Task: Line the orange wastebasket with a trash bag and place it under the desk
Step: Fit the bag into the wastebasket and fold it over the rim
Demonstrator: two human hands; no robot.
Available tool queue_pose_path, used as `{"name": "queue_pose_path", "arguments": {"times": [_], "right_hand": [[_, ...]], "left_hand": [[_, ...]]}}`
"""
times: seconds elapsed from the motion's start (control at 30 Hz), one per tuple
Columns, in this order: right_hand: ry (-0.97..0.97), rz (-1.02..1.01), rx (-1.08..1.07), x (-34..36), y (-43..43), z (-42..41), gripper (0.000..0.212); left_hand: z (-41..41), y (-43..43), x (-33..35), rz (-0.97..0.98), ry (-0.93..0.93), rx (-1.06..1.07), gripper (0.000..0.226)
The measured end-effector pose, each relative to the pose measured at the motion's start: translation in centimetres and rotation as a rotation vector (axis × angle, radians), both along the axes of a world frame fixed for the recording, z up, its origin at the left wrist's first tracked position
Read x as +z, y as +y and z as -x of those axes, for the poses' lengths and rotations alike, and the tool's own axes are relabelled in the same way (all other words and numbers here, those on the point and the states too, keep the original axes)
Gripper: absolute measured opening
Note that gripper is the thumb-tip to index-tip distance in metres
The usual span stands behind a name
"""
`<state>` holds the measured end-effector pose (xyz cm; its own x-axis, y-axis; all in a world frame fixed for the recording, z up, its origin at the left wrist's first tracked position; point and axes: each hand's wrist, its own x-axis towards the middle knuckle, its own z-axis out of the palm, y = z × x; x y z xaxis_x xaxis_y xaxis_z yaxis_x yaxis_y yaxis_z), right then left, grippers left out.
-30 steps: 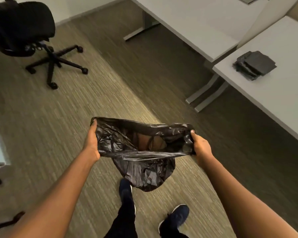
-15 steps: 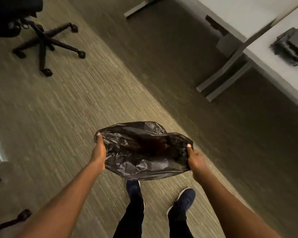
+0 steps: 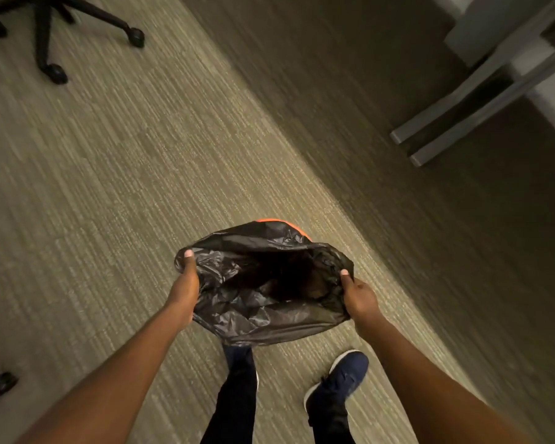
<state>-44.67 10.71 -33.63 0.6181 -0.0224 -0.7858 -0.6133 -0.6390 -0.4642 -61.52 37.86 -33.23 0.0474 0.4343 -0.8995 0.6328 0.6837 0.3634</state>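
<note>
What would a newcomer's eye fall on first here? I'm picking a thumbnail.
The black trash bag, held open low in the middle by the left hand and right hand. Behind its far edge peeks a sliver of the orange wastebasket; chair casters sit upper left.

Glossy black on the trash bag point(image 3: 263, 302), crinkled, with grey sheen along the folds. A thin sliver of bright orange at the wastebasket point(image 3: 277, 221) rim behind it (only that arc visible). Olive-tan on the carpet point(image 3: 116, 174), finely streaked in pale lines, darker in the shaded band. Navy with a white sole on the sneaker point(image 3: 340, 382). Black on the trousers point(image 3: 234, 405) and chair base point(image 3: 45, 33). Pale grey on the counter legs point(image 3: 481, 104).
</note>
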Motion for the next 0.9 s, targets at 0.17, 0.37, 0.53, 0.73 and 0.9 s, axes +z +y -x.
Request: {"name": "queue_pose_path", "arguments": {"times": [0.17, 0.37, 0.53, 0.73, 0.9], "right_hand": [[0.013, 0.04, 0.048, -4.7, -0.3, -0.7, 0.034], [-0.097, 0.189, 0.193, -8.2, -0.1, -2.9, 0.035], [-0.26, 0.225, 0.46, -9.6, 0.8, -4.3, 0.072], [-0.453, 0.233, 0.864, -11.2, 5.4, -5.4, 0.096], [-0.458, 0.32, 1.089, -13.5, 8.9, -7.6, 0.046]], "left_hand": [[-0.1, 0.1, -4.2, -0.025, 0.058, -0.095, 0.106], [0.1, 0.5, -7.3, -0.075, 0.123, -0.422, 0.107], [0.5, -0.3, -9.0, 0.028, 0.106, -0.638, 0.101], [0.5, -0.2, -10.5, 0.035, -0.039, -0.627, 0.064], [-0.1, 1.9, -11.5, 0.002, -0.097, -0.644, 0.052]]}}
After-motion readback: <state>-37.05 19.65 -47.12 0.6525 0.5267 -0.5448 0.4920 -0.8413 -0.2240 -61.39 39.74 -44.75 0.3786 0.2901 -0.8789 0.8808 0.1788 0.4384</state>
